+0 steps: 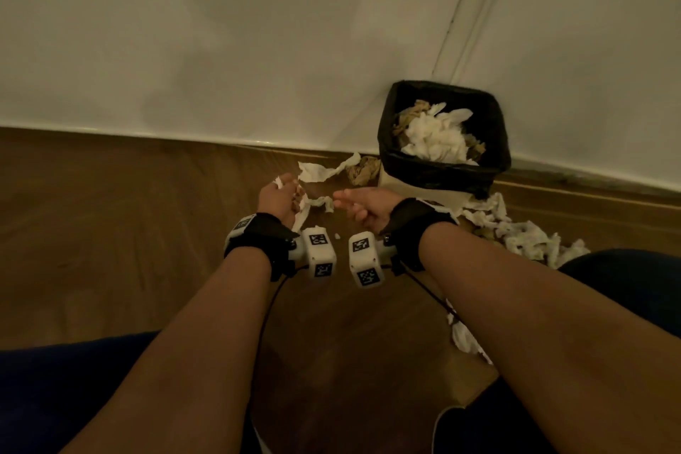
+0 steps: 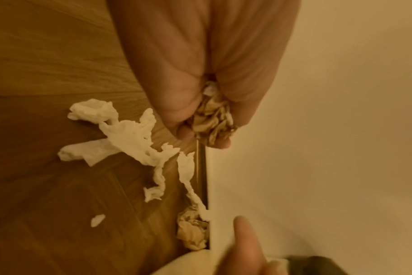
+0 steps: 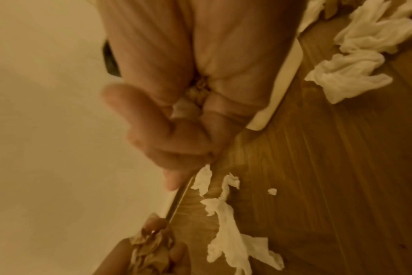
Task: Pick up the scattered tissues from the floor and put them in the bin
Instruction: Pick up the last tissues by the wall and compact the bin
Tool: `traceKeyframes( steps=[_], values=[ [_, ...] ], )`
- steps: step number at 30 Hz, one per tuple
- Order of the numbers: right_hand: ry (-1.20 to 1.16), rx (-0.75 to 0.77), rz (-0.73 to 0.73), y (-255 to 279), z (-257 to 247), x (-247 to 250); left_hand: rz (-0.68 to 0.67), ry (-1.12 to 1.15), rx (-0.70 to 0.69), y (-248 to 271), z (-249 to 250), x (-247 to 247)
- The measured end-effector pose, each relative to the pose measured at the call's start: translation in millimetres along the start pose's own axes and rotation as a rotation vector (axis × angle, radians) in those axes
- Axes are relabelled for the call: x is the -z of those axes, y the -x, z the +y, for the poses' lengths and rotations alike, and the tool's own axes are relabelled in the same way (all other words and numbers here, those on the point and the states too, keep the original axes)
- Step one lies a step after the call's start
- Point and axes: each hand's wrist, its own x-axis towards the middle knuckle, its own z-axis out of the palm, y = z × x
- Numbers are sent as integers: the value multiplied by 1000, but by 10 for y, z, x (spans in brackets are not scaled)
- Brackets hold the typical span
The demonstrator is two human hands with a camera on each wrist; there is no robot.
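My left hand (image 1: 282, 192) grips a wad of brown and white tissues (image 2: 212, 121) just above the wood floor. My right hand (image 1: 350, 201) is beside it, thumb and forefinger stretched toward a white tissue strip (image 1: 324, 202). In the right wrist view its other fingers (image 3: 183, 148) curl round a small tissue wad (image 3: 198, 93) in the palm. More white tissue (image 1: 320, 169) and a brown wad (image 1: 363, 169) lie by the skirting. The black-lined bin (image 1: 435, 171) stands at the far right against the wall, part full of tissues.
A heap of white tissues (image 1: 523, 232) lies right of the bin, and one more tissue (image 1: 464, 337) shows under my right forearm. A tiny scrap (image 1: 336, 235) lies between my wrists. The white wall (image 1: 221, 48) closes the far side. My knees frame the near floor.
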Motion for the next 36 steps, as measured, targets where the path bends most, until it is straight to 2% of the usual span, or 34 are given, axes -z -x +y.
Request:
traceKeyframes(
  steps=[3,5,10,15,18,20,22,24,25,27,30,33,36],
  values=[
    [33,81,-12,235,-137,-12,-76,11,-50,169,138,-103],
    [26,152,32,391,-236,-12,-103,21,-79,295,235,-209],
    [-65,244,91,788,-583,62,-82,-44,-159,659,473,-598],
    [-103,345,197,1159,-977,453,-92,-22,-147,981,606,-1061],
    [77,331,363,1251,-1082,749,-158,-95,-176,1117,653,-1344],
    [206,317,443,1256,-1113,913,-171,-229,-255,1146,644,-1517],
    [501,281,516,1279,-1071,1055,-199,-479,-358,1147,613,-1630],
    [920,297,608,1266,-1025,1179,-244,-731,-404,1094,593,-1733],
    [976,284,640,1259,-1014,1226,-253,-830,-435,1065,591,-1788],
    [980,315,654,1215,-1013,1311,-246,-937,-496,1018,596,-1890],
    [923,411,541,1106,-982,1422,-262,-1017,-581,975,568,-1998],
    [823,496,588,1030,-949,1468,-290,-1045,-658,931,524,-2031],
    [943,478,616,973,-964,1471,-262,-1024,-672,840,473,-2051]
  ],
)
